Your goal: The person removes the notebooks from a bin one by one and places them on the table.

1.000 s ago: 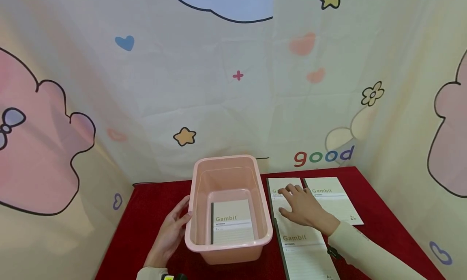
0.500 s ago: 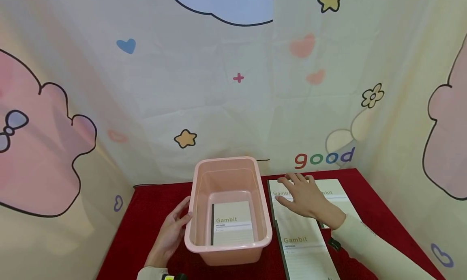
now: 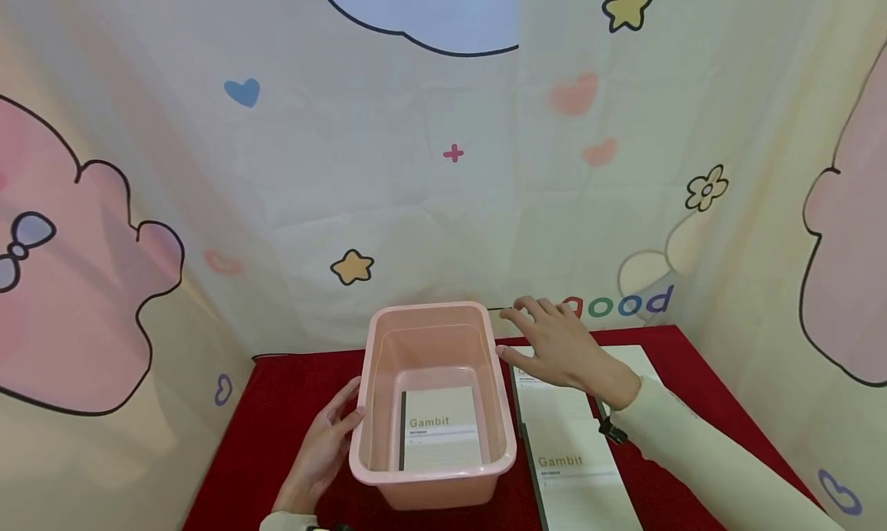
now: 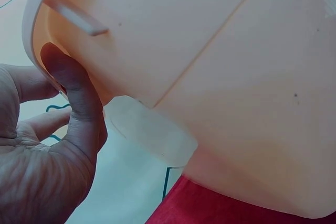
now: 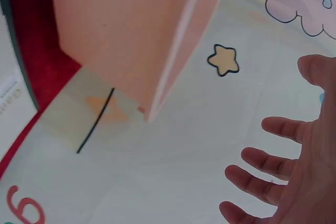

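Note:
A pink plastic bin [image 3: 433, 494] stands on the red-covered table. Inside it lies a Gambit notebook [image 3: 440, 446]. My left hand [image 3: 322, 446] rests against the bin's left side, its fingers relaxed; the left wrist view has the thumb [image 4: 79, 85] just under the rim. My right hand [image 3: 557, 350] is over the far notebooks beside the bin's right rim, fingers spread and holding nothing. Under it are a notebook [image 3: 554, 408], partly covered by the hand, and another notebook [image 3: 630, 354], mostly behind the forearm. Closer to me lies a further Gambit notebook [image 3: 578, 492].
A printed cloth [image 3: 402, 169] hangs behind the table and along both sides. The red cloth [image 3: 277, 392] shows left of the bin. In the right wrist view, the bin's outer wall [image 5: 126, 35] stands well apart from the spread fingers.
My right hand has lifted off the far notebooks and shifted left, toward the bin's right rim, with nothing in it. The left hand stays at the bin's side.

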A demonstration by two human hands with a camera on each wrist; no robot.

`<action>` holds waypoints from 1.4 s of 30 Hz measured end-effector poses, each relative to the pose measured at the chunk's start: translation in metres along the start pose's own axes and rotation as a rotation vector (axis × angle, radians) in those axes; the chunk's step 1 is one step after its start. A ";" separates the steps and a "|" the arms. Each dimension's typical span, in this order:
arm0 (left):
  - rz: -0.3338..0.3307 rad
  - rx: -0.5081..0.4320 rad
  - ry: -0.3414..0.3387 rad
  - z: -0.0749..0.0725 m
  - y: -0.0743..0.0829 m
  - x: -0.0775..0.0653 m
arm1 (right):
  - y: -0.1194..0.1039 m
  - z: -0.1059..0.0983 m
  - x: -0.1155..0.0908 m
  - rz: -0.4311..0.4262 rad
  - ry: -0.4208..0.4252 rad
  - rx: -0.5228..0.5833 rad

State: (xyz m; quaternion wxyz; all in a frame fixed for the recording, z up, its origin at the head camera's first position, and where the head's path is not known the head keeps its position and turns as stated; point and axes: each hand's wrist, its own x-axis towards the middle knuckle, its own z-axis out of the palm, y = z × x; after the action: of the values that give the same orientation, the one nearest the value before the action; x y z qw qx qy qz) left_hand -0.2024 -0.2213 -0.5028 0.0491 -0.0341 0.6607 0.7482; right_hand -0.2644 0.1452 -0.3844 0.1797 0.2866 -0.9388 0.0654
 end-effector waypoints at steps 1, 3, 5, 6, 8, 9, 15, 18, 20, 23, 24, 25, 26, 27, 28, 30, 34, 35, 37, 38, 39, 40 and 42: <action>0.000 -0.001 0.001 0.000 0.000 0.000 | -0.003 -0.003 0.003 -0.008 -0.005 0.008; 0.001 0.005 -0.002 0.000 -0.001 0.000 | -0.011 -0.007 0.010 -0.028 -0.012 0.022; -0.007 -0.001 0.000 0.000 -0.002 -0.001 | -0.018 -0.011 0.016 -0.047 -0.020 0.026; -0.013 -0.004 0.001 0.000 -0.003 -0.001 | -0.021 -0.012 0.019 -0.055 -0.023 0.026; -0.013 -0.006 0.000 0.000 -0.003 -0.001 | -0.027 -0.013 0.026 -0.068 -0.024 0.027; -0.010 -0.003 0.000 0.000 -0.003 0.000 | -0.029 -0.014 0.030 -0.073 -0.024 0.027; -0.011 -0.005 0.000 0.000 -0.003 0.001 | -0.044 -0.016 0.045 -0.092 -0.041 0.029; -0.015 -0.008 -0.002 0.000 -0.003 0.001 | -0.051 -0.016 0.050 -0.099 -0.054 0.035; -0.016 -0.006 0.000 0.000 -0.003 0.001 | -0.056 -0.015 0.053 -0.101 -0.056 0.043; -0.020 -0.009 0.001 0.000 -0.003 0.002 | -0.062 -0.012 0.060 -0.097 -0.060 0.050; -0.021 -0.008 0.003 0.000 -0.003 0.003 | -0.064 -0.010 0.062 -0.094 -0.062 0.050; -0.022 -0.008 0.004 -0.001 -0.003 0.003 | -0.066 -0.009 0.065 -0.092 -0.063 0.049; -0.022 -0.006 0.004 -0.001 -0.003 0.003 | -0.068 -0.007 0.068 -0.085 -0.067 0.055; -0.023 -0.005 0.005 0.000 -0.003 0.003 | -0.070 -0.006 0.070 -0.079 -0.077 0.056; -0.025 -0.004 0.006 -0.001 -0.003 0.004 | -0.073 -0.004 0.073 -0.072 -0.090 0.060; -0.026 0.000 0.009 -0.001 -0.004 0.004 | -0.077 0.000 0.078 -0.059 -0.113 0.069; -0.029 -0.001 0.012 0.000 -0.004 0.003 | -0.085 0.009 0.086 -0.041 -0.156 0.106; -0.030 -0.001 0.011 0.000 -0.004 0.002 | -0.086 0.012 0.088 -0.036 -0.161 0.113; -0.031 -0.003 0.007 0.000 -0.004 0.002 | -0.089 0.016 0.091 -0.031 -0.165 0.124; -0.030 -0.004 0.006 0.000 -0.004 0.002 | -0.090 0.018 0.093 -0.025 -0.168 0.129; -0.030 -0.006 0.004 0.000 -0.004 0.002 | -0.091 0.019 0.095 -0.019 -0.169 0.130; -0.028 -0.010 0.002 0.000 -0.004 0.002 | -0.092 0.021 0.097 -0.011 -0.174 0.130; -0.024 -0.019 0.001 0.000 -0.003 0.003 | -0.093 0.026 0.101 0.008 -0.179 0.123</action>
State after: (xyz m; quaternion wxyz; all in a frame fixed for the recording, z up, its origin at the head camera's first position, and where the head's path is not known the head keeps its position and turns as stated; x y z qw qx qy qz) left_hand -0.2050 -0.2205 -0.5060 0.0575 -0.0428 0.6530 0.7540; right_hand -0.2976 0.0107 -0.3685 0.0767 0.2980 -0.9464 0.0979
